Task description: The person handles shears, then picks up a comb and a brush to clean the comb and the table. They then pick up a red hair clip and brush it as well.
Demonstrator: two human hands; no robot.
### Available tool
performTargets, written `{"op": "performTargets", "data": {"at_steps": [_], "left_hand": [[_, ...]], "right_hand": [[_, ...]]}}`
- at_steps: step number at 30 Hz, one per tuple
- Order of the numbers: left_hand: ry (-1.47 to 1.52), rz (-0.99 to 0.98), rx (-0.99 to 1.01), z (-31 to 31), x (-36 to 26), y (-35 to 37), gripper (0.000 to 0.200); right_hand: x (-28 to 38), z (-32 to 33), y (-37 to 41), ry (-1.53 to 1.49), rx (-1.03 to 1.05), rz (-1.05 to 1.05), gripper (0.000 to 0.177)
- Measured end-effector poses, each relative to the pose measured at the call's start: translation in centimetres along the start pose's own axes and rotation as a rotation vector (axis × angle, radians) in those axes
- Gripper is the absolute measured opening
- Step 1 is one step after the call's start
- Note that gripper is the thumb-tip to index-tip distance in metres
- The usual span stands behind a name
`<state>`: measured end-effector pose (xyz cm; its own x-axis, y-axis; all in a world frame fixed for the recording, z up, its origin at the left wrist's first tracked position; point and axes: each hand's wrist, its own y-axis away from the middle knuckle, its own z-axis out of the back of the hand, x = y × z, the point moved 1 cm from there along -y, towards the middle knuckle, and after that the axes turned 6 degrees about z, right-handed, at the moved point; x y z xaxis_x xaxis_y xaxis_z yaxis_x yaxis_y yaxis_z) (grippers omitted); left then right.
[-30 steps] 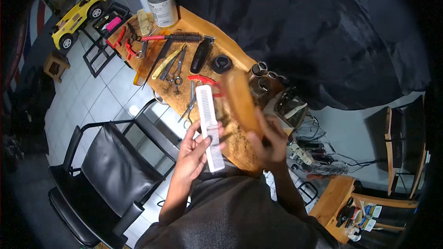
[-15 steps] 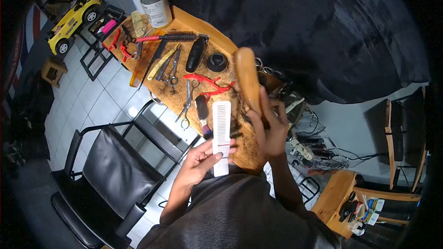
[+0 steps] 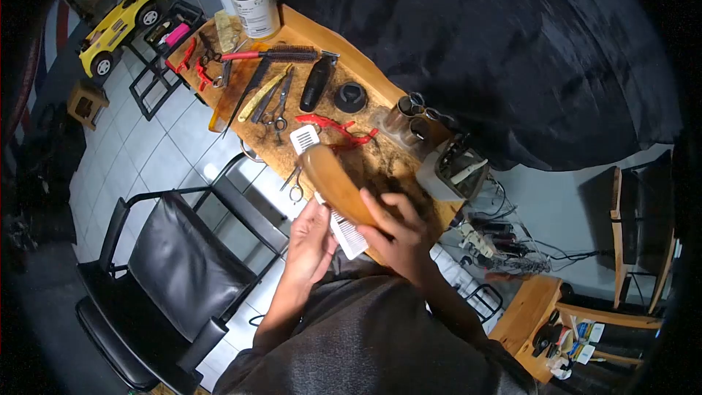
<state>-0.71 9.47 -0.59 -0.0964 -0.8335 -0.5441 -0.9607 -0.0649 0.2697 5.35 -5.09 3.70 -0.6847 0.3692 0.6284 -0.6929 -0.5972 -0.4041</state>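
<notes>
My left hand (image 3: 308,243) grips a white comb (image 3: 350,240), which slants from the hair clips down toward my lap. In my right hand (image 3: 399,235) is a wooden-backed brush (image 3: 333,181), its smooth brown back facing up. It crosses over the comb and hides the comb's middle; any bristles are underneath and out of sight. Just beyond the comb's far end lie red hair clips (image 3: 341,130). A pair of scissors (image 3: 295,189) sits left of the brush, partly covered.
On the wooden table (image 3: 406,197) are a black trimmer (image 3: 317,84), a round brush (image 3: 289,53), a yellow-handled razor (image 3: 259,96), more scissors (image 3: 280,117), a black round container (image 3: 351,96) and a tin can (image 3: 256,9). A grey bin (image 3: 446,175) stands right, a black chair (image 3: 183,263) left.
The brush has come left and toward me from beside the comb to lie over it. The comb has turned from upright to slanting. Cups behind the brush are now uncovered.
</notes>
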Motion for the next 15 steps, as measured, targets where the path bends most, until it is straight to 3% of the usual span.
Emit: {"op": "performTargets", "data": {"at_steps": [2,3,4,6,8,12,14,15], "left_hand": [[-0.211,0.040,0.008,-0.2,-0.4,0.4,0.037],[-0.250,0.069,0.053,-0.3,-0.3,0.5,0.036],[-0.288,0.099,0.098,-0.3,-0.1,0.8,0.036],[-0.509,0.095,0.183,-0.4,0.4,1.4,0.035],[-0.296,0.220,0.094,-1.1,0.6,1.5,0.034],[-0.068,-0.026,-0.086,-1.0,-0.2,-0.1,0.039],[-0.101,-0.091,-0.080,-1.2,-0.8,-0.5,0.037],[-0.165,-0.114,-0.010,0.1,-0.4,-0.5,0.039]], "right_hand": [[-0.4,-0.3,-0.7,0.122,-0.105,0.010,0.057],[-0.5,0.2,-1.9,0.237,-0.174,0.185,0.054],[-1.9,-0.2,-1.6,0.065,-0.198,-0.084,0.051],[-3.4,0.8,-2.4,0.053,-0.230,-0.128,0.050],[-2.9,1.9,-2.8,-0.036,-0.225,-0.173,0.050],[-1.9,2.6,-1.3,-0.088,-0.143,-0.050,0.049],[-0.7,2.2,-0.1,-0.123,-0.066,0.041,0.049],[0.0,1.9,0.8,-0.113,-0.012,-0.015,0.049]]}}
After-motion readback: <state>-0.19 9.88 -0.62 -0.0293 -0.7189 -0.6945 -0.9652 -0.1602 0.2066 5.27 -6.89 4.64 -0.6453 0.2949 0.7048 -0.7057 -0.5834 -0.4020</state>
